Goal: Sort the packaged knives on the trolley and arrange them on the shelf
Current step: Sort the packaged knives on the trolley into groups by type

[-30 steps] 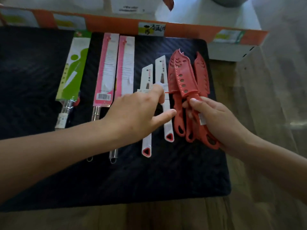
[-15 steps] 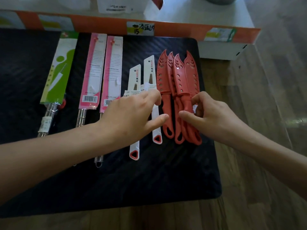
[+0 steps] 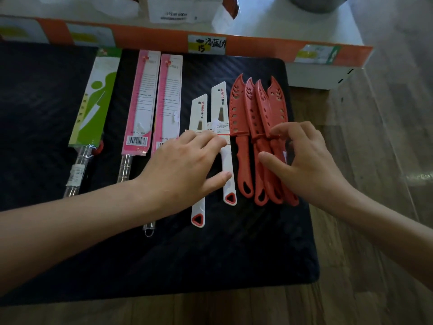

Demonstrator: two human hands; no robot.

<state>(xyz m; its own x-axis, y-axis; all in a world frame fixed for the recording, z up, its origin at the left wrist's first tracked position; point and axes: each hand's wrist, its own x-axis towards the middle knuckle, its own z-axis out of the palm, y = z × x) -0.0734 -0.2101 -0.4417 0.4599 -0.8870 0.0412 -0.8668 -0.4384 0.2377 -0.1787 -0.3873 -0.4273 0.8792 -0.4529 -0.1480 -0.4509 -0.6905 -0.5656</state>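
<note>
In the head view, sorting looks near done. The left hand (image 3: 185, 165) lies flat on two white knives (image 3: 219, 102). The right hand (image 3: 304, 160), fingers relaxed and gripping nothing, touches four red knives (image 3: 235, 109) on the black mat (image 3: 234, 254). Squaring the red handles probably comes next: they sit near the mat's right edge, with open mat nearer the person.

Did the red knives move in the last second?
Yes. The red knives, a crossed bunch before, now lie four abreast, straightened parallel to the nearest white knife on the black mat; the right hand touches them.
</note>
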